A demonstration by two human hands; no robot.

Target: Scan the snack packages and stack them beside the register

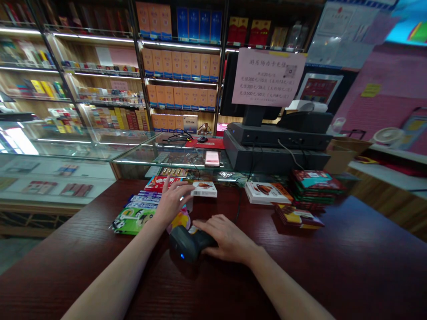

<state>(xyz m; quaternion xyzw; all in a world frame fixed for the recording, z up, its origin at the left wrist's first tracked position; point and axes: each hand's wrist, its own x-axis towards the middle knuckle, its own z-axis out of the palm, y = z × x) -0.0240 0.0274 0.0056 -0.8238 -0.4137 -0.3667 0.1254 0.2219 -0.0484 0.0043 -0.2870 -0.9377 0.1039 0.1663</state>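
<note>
My right hand [227, 238] is wrapped round a dark barcode scanner [188, 243] with a lit blue light, low over the brown table. To its left my left hand [173, 200], with a ring on one finger, has its fingers spread over the snack packets, near a small white box [204, 189]. Whether it touches a packet is not clear. A green packet [133, 220] and a red packet [160, 183] lie left of that hand. Partly hidden between my hands is a yellow and purple packet [183, 219].
A white and orange box [267, 192] lies right of centre, beside stacked red and green packs [316, 184] and brown packs [298, 217]. A glass counter [150, 155] and a dark register [276, 155] stand behind the table [233, 284]. A cable runs down from the counter.
</note>
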